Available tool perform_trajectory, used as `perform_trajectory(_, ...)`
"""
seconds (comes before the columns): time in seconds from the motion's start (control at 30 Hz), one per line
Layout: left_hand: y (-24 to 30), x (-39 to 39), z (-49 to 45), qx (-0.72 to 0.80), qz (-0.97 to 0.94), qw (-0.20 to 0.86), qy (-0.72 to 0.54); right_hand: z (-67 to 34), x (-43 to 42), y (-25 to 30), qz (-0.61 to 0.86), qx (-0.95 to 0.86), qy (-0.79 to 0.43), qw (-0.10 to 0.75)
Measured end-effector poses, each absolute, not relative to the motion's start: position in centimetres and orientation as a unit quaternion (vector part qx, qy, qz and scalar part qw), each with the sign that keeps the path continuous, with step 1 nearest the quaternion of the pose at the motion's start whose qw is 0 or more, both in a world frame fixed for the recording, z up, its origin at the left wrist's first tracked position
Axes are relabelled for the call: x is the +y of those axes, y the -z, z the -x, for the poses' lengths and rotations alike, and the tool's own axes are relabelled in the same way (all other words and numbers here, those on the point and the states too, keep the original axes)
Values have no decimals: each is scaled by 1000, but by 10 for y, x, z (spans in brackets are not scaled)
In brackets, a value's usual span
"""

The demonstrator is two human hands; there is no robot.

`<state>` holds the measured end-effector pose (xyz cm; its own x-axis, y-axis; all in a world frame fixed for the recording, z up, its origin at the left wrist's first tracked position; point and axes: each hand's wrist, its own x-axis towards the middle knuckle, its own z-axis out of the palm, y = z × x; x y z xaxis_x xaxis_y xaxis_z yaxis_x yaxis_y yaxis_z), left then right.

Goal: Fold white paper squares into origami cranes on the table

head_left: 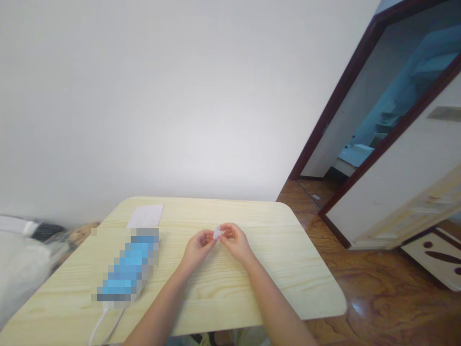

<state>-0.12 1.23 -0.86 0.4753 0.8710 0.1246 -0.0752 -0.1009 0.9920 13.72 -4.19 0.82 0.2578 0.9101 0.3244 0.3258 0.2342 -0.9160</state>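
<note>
We list one pale wood table (288, 274) bearing a paper sheet (145, 216) and a blurred blue object (127, 266). Beside it: wooden floor (374, 283), dark-framed doorway (360, 105). Left hand (197, 247) and right hand (236, 241) pinch a small white item (217, 233).

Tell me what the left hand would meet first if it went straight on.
The small whitish piece at the left hand's fingertips, then the right hand just beyond it; depth is hard to judge from this view.

On the round-cornered wooden table (230, 211), a paper sheet (145, 216) lies back left, and a pixelated oblong object (126, 266) lies front left, its cord (103, 327) trailing over the front edge.
</note>
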Motion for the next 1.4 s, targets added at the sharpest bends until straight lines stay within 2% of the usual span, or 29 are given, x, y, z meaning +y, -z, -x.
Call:
perform_trajectory(0.2,13,15,3,323,-642,572,-396,-137,-42,-10,565,-577,-216,549)
perform_trajectory(0.5,16,13,5,350,-709,477,-384,-142,-36,5,616,-526,-294,507)
perform_trajectory(0.73,15,14,3,323,-668,555,-377,-141,-39,1,596,-556,-272,512)
perform_trajectory(1.03,8,15,3,288,-614,640,-361,-143,-38,0,541,-558,-323,539)
perform_trajectory(1.4,7,17,9,326,-592,651,-346,-149,-45,-14,516,-628,-311,492)
